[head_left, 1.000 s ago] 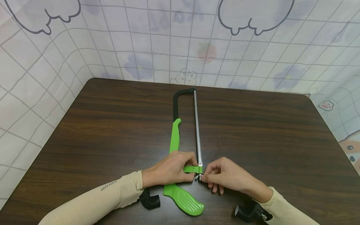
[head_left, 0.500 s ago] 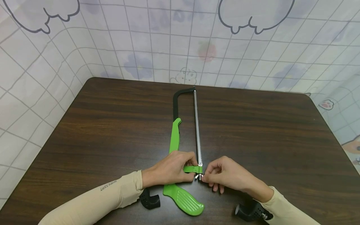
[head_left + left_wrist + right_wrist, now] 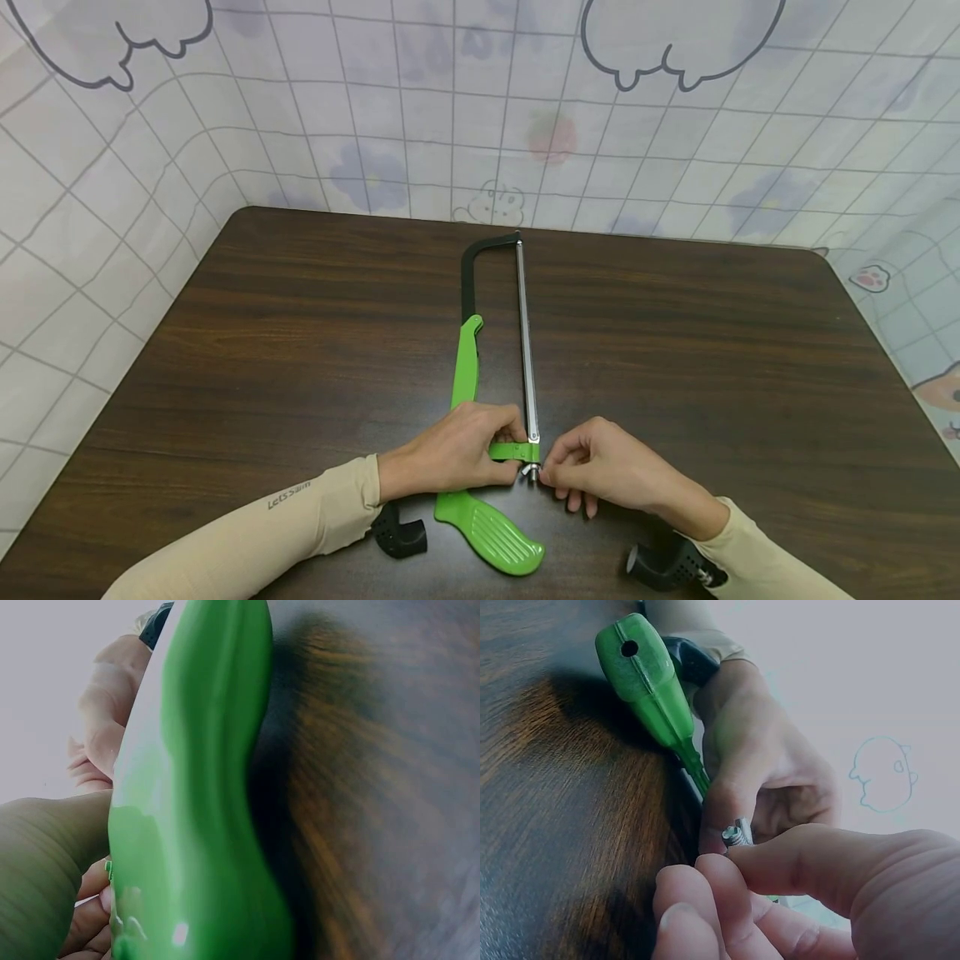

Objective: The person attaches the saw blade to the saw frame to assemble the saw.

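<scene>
A hacksaw with a green handle and frame lies on the dark table, its black bow pointing away from me. The silver blade runs along its right side. My left hand lies across the frame and grips it by the green blade bracket. At the blade's near end sits a metal wing nut on a threaded bolt. My right hand has thumb and index finger pinched at this wing nut, also visible in the right wrist view. In the left wrist view the green handle hides most of the work.
The brown wooden table stretches out around the saw. A white gridded cloth hangs behind it and at both sides. Black wrist camera mounts are strapped under both forearms near the table's surface.
The wing nut has turned slightly between the frames, with small movements of my right fingertips. My left hand and the hacksaw stay in place.
</scene>
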A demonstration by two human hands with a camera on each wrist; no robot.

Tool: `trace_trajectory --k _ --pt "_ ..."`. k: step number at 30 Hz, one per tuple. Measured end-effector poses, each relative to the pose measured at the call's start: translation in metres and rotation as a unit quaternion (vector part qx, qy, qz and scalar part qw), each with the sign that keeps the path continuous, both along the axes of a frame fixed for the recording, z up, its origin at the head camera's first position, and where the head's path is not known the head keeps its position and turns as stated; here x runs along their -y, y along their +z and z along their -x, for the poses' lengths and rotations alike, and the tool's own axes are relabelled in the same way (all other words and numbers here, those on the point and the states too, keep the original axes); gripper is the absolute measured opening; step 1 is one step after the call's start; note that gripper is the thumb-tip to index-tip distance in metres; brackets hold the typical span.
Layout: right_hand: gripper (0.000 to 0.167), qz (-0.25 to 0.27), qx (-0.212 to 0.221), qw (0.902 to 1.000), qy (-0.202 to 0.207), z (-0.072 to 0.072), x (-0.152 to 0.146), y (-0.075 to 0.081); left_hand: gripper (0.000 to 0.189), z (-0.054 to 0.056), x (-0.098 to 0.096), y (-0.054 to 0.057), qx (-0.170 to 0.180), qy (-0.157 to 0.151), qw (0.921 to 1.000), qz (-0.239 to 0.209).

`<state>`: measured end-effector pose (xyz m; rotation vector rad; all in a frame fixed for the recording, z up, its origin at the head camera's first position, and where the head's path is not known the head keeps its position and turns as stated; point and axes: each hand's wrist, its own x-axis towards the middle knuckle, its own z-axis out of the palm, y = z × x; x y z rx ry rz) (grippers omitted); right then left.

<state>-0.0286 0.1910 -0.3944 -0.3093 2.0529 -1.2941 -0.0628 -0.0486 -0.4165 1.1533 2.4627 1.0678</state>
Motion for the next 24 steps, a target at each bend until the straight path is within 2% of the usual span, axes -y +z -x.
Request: trace_trajectory --k 24 --pt "0.019 -0.012 -0.014 0.9998 0.001 -0.0013 0.0013 -0.0008 0.018 -0.0001 0.0005 -0.0016 -0.006 -0.002 1.0000 -0.001"
